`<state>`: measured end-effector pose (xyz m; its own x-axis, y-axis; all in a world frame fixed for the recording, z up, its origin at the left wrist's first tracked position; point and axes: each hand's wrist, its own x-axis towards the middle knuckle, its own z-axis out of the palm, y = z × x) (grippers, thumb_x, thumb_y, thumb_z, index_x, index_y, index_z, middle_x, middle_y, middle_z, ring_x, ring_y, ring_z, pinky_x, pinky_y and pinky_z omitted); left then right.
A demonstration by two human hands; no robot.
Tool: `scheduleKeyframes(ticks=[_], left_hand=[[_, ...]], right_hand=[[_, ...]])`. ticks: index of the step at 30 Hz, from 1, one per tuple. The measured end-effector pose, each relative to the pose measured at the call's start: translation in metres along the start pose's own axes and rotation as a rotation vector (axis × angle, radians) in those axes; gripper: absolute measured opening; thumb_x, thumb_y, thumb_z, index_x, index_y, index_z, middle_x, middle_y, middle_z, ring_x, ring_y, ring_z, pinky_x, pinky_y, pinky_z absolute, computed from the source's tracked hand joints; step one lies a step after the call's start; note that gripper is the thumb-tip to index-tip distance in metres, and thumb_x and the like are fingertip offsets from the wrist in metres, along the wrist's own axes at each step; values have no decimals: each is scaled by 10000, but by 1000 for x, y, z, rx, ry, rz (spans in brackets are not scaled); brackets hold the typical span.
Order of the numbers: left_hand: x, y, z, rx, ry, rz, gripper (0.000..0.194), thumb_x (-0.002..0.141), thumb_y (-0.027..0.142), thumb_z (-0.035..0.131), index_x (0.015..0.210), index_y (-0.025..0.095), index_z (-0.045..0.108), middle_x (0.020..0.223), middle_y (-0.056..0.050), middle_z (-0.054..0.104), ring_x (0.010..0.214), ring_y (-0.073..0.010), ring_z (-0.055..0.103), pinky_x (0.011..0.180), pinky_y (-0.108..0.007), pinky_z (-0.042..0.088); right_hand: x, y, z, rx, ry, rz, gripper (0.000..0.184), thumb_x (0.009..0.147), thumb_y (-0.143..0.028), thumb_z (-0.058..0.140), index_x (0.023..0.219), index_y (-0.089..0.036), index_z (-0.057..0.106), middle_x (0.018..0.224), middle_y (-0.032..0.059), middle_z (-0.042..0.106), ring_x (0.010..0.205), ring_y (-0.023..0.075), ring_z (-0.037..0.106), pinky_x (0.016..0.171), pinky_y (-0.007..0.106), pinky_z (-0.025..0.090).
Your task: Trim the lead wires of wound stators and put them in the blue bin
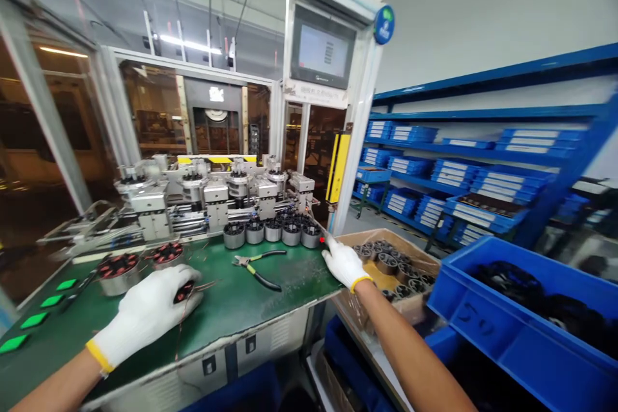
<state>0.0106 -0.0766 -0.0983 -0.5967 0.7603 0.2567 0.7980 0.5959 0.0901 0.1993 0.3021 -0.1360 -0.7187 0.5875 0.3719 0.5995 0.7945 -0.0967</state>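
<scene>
My left hand (147, 312), in a white glove, rests on the green bench top (226, 299) with its fingers wrapped over a round motor stator (185, 291) with red and black windings and loose copper wires. My right hand (344, 262), also gloved, reaches to the bench's right edge, its fingers touching the last metal stator (311, 235) in a row of several stators. Whether it grips that stator is not clear. Two more stators (117, 268) with red windings stand left of my left hand.
Pliers (257, 267) lie on the bench between my hands. A winding machine (212, 196) fills the back of the bench. A cardboard box (391, 264) of stators and a blue bin (519, 318) of dark parts stand at the right. Blue shelving (483, 167) lines the far wall.
</scene>
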Motion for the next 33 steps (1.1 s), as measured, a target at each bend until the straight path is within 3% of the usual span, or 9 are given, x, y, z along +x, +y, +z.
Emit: scheduleKeyframes(ticks=[8,12,14,16,18,20,23,27,33], left_hand=[[-18,26,-11,15,46,6,274,823,398,492,1000,231,618,1002,-22,634,937,-213,583,758,-306,416],[-21,26,-14,33,67,32,337,816,418,512,1068,216,606,1070,-42,622,995,-223,567,828,-323,419],[-27,27,-17,114,161,81,448,788,448,556,1152,188,576,1196,-80,579,1106,-264,513,924,-368,388],[-38,28,-19,248,255,165,503,786,449,575,1209,179,548,1274,-108,537,1144,-307,477,935,-427,372],[-52,32,-19,374,282,295,401,839,366,528,1201,195,556,1248,-103,563,1053,-298,528,838,-434,408],[-67,36,-16,459,270,425,267,868,220,452,1080,185,610,1129,-94,627,884,-251,583,720,-396,434],[-83,38,-9,463,300,540,273,852,106,387,963,159,631,1036,-92,658,823,-224,602,696,-372,458],[-96,35,-6,380,293,599,359,875,119,344,1147,144,576,1177,-100,620,983,-236,592,777,-371,482],[-101,35,-10,385,192,626,401,851,109,329,1180,124,557,1258,-139,572,1065,-270,571,808,-392,497]], right_hand=[[7,3,3,-50,30,-2,463,930,-354,351,1340,-167,458,1106,159,624,923,303,625,792,378,440],[-26,-29,-13,82,212,70,529,945,-391,330,1400,-127,385,1152,156,615,1023,292,596,863,383,439],[-61,-61,-22,227,251,-108,529,949,-396,327,1410,-143,379,1217,116,599,1076,241,582,936,348,425],[-98,-99,-29,332,232,-487,485,947,-361,330,1357,-133,457,1234,103,599,1093,193,578,972,293,415],[-125,-137,-36,368,204,-845,471,942,-315,321,1367,-165,459,1260,79,587,1078,188,584,939,300,443],[-133,-170,-39,404,176,-996,482,935,-263,299,1392,-170,425,1279,73,575,1028,191,604,878,305,471],[-117,-202,-35,361,179,-945,510,925,-236,315,1428,-160,349,1337,99,521,962,190,622,794,292,491],[-87,-216,-24,68,261,-810,499,931,-201,278,1427,-173,322,1220,138,573,746,225,620,555,335,447],[-79,-214,-39,18,203,-875,227,911,-199,339,992,-193,551,816,62,558,724,241,575,521,323,353]])
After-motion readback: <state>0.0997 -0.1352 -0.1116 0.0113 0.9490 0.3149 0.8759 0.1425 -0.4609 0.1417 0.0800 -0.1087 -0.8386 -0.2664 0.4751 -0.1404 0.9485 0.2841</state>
